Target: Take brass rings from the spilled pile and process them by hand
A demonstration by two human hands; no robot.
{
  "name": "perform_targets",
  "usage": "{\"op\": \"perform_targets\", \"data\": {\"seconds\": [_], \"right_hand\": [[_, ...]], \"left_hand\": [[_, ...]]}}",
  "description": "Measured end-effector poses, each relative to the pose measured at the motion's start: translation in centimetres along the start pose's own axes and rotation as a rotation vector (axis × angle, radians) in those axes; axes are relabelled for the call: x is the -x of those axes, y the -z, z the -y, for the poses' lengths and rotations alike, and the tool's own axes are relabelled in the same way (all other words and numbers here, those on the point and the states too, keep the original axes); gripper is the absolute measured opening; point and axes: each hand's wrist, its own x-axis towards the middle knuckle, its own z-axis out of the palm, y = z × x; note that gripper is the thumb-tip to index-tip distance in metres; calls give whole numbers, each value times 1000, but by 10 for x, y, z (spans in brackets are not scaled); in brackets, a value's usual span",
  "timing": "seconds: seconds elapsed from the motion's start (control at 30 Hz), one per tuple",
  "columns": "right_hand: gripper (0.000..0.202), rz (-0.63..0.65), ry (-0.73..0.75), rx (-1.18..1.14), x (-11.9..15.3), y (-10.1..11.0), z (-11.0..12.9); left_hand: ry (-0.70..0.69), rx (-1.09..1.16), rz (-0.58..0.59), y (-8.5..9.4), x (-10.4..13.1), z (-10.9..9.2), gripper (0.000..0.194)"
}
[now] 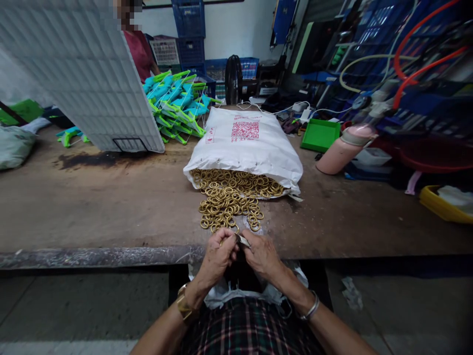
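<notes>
My left hand is closed at the table's front edge, its fingertips pinching a small gold-coloured ring that is mostly hidden. My right hand meets it there, closed round a short, flat, pale blade-like tool whose tip touches or nearly touches the left fingertips. Just beyond both hands lies a loose heap of gold-coloured rings. It spills from the open mouth of a white woven sack printed with a red square code, which lies on its side.
The brown worktable carries a tall grey ribbed panel, a pile of blue and green plastic parts, a green tray, a pink bottle-like container and a yellow basin. Another person stands behind the panel.
</notes>
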Motion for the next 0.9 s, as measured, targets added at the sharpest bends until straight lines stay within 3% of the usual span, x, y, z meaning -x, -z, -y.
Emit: {"op": "perform_targets", "data": {"seconds": [0.33,0.5,0.6,0.7,0.9], "right_hand": [[29,43,-39,188,0,0,4],[25,-3,-177,249,-5,11,-6],[22,-117,-279,244,-8,20,-22],[19,-224,-315,207,-12,25,-35],[18,-192,-247,203,-16,22,-35]], "left_hand": [[-71,-47,-29,-2,6,-3,28],[-106,-43,75,-1,20,-11,28],[-35,96,153,-1,24,-14,28],[67,294,155,0,21,-13,29],[132,434,130,4,12,-7,28]]}}
